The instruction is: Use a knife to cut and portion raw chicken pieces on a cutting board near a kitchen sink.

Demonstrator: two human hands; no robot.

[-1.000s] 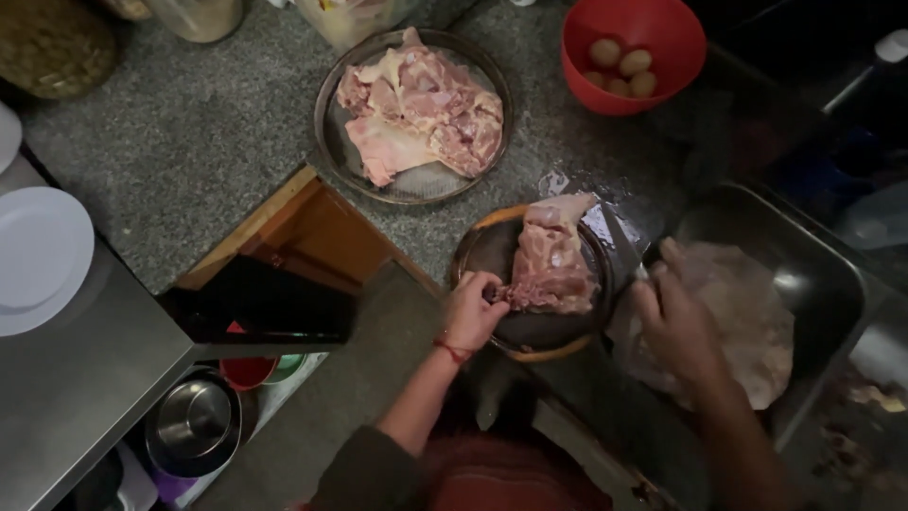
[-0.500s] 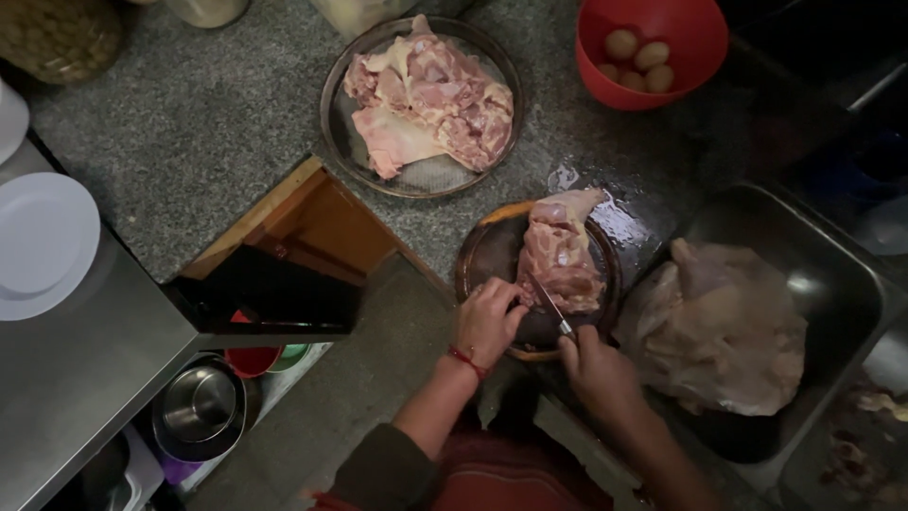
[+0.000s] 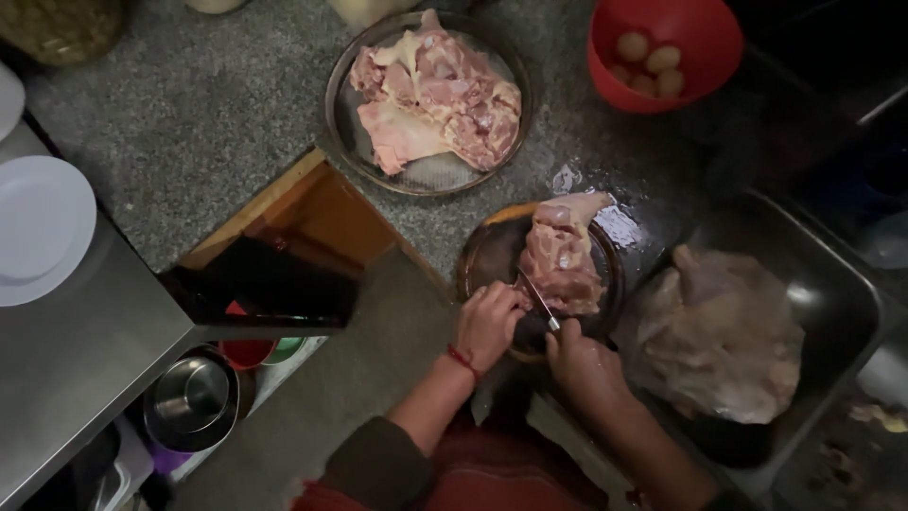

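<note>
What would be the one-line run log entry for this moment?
left hand: holds raw chicken piece | right hand: holds knife, blade on chicken | under it: round board

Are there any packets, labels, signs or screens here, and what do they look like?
None show: no packets, labels, signs or screens.
The nearest thing to wrapping is clear plastic film, crinkled and shiny, under the round board's far edge on the grey counter.

The speckled grey stone bench (image 3: 189, 123) carries a dark round metal dish (image 3: 345, 142) of pale pink raw meat pieces (image 3: 435, 99). A red plastic bowl (image 3: 700, 28) holds tan round eggs (image 3: 648, 66). A white round plate (image 3: 38, 227) sits left. A red thread bracelet (image 3: 462, 361) circles one wrist.
</note>
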